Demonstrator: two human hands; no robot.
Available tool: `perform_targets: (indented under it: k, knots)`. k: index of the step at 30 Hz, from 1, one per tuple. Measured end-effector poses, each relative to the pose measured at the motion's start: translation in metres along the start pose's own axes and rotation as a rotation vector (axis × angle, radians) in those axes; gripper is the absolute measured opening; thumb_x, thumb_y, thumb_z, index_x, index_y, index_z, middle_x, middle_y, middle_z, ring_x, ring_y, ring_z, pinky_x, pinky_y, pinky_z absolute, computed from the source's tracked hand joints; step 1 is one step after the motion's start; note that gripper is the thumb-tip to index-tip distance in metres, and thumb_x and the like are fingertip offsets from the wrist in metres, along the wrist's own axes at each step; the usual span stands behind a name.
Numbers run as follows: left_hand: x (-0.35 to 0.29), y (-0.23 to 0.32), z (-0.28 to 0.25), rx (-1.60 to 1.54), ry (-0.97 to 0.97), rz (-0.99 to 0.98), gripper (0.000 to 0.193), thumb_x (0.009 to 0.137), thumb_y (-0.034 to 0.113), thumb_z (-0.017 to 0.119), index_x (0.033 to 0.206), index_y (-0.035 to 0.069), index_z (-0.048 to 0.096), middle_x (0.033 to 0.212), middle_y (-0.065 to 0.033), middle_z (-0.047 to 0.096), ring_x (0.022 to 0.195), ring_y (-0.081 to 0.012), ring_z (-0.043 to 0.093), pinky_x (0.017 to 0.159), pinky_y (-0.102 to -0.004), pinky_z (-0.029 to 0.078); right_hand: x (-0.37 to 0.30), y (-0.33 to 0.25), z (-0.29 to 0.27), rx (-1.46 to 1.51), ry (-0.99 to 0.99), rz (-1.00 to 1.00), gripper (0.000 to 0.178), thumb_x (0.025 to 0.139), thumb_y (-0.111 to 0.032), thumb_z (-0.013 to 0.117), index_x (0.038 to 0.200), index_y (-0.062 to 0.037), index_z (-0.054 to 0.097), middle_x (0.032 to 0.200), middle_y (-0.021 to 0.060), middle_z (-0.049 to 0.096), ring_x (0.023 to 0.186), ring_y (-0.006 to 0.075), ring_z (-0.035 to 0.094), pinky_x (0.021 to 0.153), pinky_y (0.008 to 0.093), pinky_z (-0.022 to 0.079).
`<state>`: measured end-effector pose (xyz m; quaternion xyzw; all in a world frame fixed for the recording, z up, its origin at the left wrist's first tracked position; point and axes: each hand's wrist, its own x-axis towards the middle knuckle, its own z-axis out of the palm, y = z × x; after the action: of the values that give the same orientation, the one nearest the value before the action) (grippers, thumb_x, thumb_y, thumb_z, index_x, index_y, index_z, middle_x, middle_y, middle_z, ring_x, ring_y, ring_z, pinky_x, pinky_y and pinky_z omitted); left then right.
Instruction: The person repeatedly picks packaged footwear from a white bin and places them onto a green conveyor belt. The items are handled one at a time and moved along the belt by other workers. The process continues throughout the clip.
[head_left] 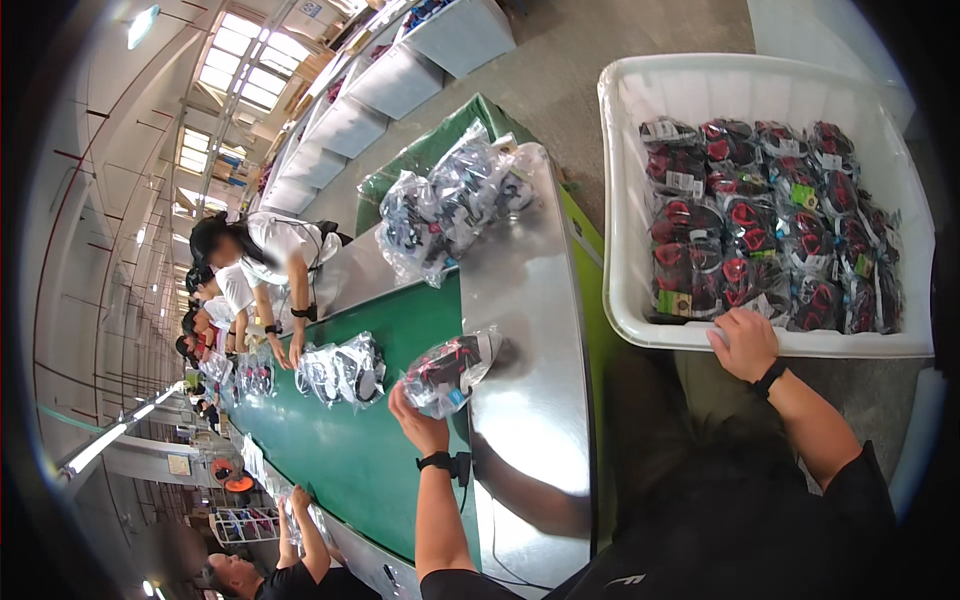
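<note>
My left hand [421, 424] grips the near left side of a clear plastic bag of dark red-and-black shoes [447, 368]. The bag sits where the green conveyor belt [420, 490] meets the metal tabletop [530, 400]. My right hand [748, 345] curls over the near rim of a large white plastic bin [625, 215], its fingers bent over the edge. Inside the bin, rows of bagged black-and-red shoes [745, 215] are packed closely together, some with labels showing through the plastic.
Bagged grey-and-white shoes [340, 370] lie on the belt further left. More bagged shoes [450, 210] are heaped on the metal surface beyond. A co-worker [275, 250] reaches over the belt's far side; another person [290, 550] works at its near side. Large white bins [400, 85] line the floor behind.
</note>
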<state>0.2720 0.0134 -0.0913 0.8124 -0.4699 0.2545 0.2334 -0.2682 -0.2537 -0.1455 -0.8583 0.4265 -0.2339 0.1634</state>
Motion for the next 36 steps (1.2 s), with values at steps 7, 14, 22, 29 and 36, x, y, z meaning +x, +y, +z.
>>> perform_targets:
  k: [7,14,22,29,36]
  knots:
    - [-0.01,-0.036,-0.014,-1.006,-0.493,-0.821,0.049,0.101,0.032,0.062,0.14,0.004,0.057,0.13,-0.0107,0.067,0.114,-0.0315,0.067,0.099,-0.0434,0.053,0.0,0.0,0.001,0.004,-0.009,0.014,0.024,0.091,-0.029,0.07,0.087,-0.0056,0.068,0.085,0.0118,0.062,0.085,0.0354,0.064,0.075,0.0482,0.05]
    - [0.001,0.023,-0.043,-1.481,-0.457,-1.123,0.055,0.109,0.046,0.051,0.148,0.007,0.05,0.14,-0.0109,0.064,0.121,-0.0285,0.065,0.103,-0.0463,0.054,0.0,0.001,0.001,0.018,-0.006,0.013,0.024,0.092,-0.029,0.07,0.089,-0.0054,0.069,0.085,0.0116,0.063,0.084,0.0349,0.065,0.075,0.0482,0.051]
    - [-0.017,0.044,-0.049,-1.551,-0.519,-1.261,0.047,0.104,0.04,0.059,0.137,0.006,0.06,0.128,-0.0108,0.07,0.115,-0.0285,0.068,0.102,-0.0477,0.055,-0.003,0.002,-0.002,0.072,-0.026,0.039,0.023,0.092,-0.029,0.07,0.092,-0.0062,0.071,0.089,0.0118,0.066,0.089,0.0345,0.066,0.079,0.0476,0.052]
    - [-0.051,0.087,-0.082,-1.482,-0.674,-1.181,0.05,0.09,0.037,0.058,0.126,0.003,0.066,0.119,-0.0158,0.072,0.104,-0.0323,0.072,0.089,-0.0463,0.06,-0.001,0.017,0.004,0.415,-0.052,0.19,0.023,0.092,-0.028,0.068,0.098,-0.007,0.075,0.098,0.0154,0.073,0.098,0.0353,0.068,0.087,0.0471,0.054]
    - [-0.054,0.195,-0.085,-1.419,-1.269,-0.844,0.03,0.092,0.018,0.07,0.114,-0.001,0.063,0.079,-0.0008,0.06,0.06,-0.0089,0.052,0.055,-0.022,0.046,-0.005,-0.033,-0.016,1.26,-0.838,0.265,0.055,0.103,-0.059,0.057,0.122,-0.0093,0.071,0.106,0.0053,0.073,0.093,0.0176,0.071,0.077,0.0361,0.059]
